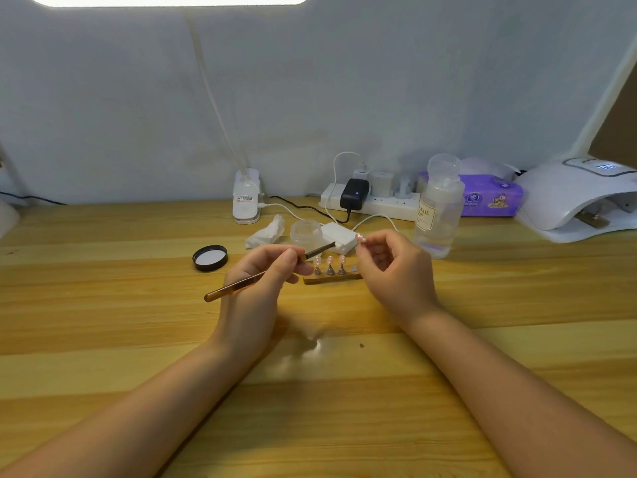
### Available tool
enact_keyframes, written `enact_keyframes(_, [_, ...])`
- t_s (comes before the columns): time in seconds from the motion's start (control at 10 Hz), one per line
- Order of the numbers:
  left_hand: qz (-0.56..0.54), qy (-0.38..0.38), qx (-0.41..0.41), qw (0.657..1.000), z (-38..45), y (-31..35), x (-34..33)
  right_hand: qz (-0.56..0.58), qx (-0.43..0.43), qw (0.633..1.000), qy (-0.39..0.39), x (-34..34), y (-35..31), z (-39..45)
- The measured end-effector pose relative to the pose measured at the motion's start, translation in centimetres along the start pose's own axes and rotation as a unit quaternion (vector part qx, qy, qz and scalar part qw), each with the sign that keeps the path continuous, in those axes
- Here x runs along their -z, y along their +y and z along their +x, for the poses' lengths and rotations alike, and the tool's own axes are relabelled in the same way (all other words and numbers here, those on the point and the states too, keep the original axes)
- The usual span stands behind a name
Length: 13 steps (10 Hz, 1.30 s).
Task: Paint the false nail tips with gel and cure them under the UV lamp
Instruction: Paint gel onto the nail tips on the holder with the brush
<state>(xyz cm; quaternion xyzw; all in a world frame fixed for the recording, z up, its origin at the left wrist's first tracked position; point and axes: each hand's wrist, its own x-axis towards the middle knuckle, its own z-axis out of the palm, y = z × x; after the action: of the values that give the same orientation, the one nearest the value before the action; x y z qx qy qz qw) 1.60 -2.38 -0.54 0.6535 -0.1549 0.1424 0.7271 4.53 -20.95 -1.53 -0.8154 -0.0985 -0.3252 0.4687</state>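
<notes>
the left hand (267, 270) grips a brush (265, 273) between thumb and curled fingers. the brush is long and thin, with an amber, glossy handle and a dark ferrule and tip. its long axis runs on a slant: the handle end points down and to the left, toward the near left of the table (103, 305), and the dark tip points up and to the right, ending just in front of a frosted jar (306, 232).

the right hand (393, 267) pinches one small pink nail tip (361, 238) at its fingertips, raised above the table, just right of the brush tip and apart from it. the other fingers are curled in.

between the hands a narrow brown holder (332, 279) lies on the table, its length running left to right. three more pink tips (330, 260) stand upright on small metal cones along it; a fourth stand at the right end looks bare.

a black lid (210, 258) lies left of the jar, inside up. a crumpled tissue (267, 232) and a white pad (339, 238) flank the jar. a clear bottle (437, 208) stands to the right. the white lamp (565, 198) sits at the far right edge, its opening facing the table, its display lit.
</notes>
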Motion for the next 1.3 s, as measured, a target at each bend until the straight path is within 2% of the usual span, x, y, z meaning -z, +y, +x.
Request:
enact_keyframes(0.1, [0.009, 0.023, 0.008, 1.0, 0.1, -0.3, 0.0, 0.05, -0.068, 0.996, -0.001, 0.3, 0.2, 0.3])
enact_keyframes(0.2, [0.017, 0.03, 0.013, 0.999, 0.2, -0.3, 0.1, 0.08, -0.097, 0.992, -0.022, 0.4, 0.3, 0.3])
enact_keyframes(0.3, [0.023, 0.029, 0.015, 0.999, 0.1, -0.4, 0.1, 0.041, -0.076, 0.996, -0.02, 0.3, 0.4, 0.3])
enact_keyframes(0.4, [0.024, 0.03, 0.015, 0.999, 0.1, -0.4, 0.0, -0.045, -0.068, 0.996, -0.022, 0.2, 0.8, 0.3])
enact_keyframes(0.6, [0.031, 0.027, 0.017, 0.999, 0.1, -0.4, 0.1, -0.193, -0.081, 0.973, -0.101, 0.0, 1.3, 0.5])
enact_keyframes(0.8, [0.041, 0.022, 0.017, 0.999, 0.1, -0.4, 0.2, -0.251, -0.078, 0.956, -0.128, 0.2, 1.1, 0.7])
enact_keyframes(1.1, [0.043, 0.026, 0.014, 0.999, 0.3, -0.6, 0.3, -0.338, -0.076, 0.935, -0.074, 1.4, 0.9, 1.7])
enact_keyframes(1.2, [0.041, 0.027, 0.015, 0.999, 0.3, -0.6, 0.3, -0.369, -0.097, 0.919, -0.102, 2.0, 1.7, 2.2])
enact_keyframes(1.3, [0.04, 0.029, 0.017, 0.999, 0.3, -0.7, 0.4, -0.355, -0.107, 0.918, -0.14, 2.0, 2.5, 2.2])
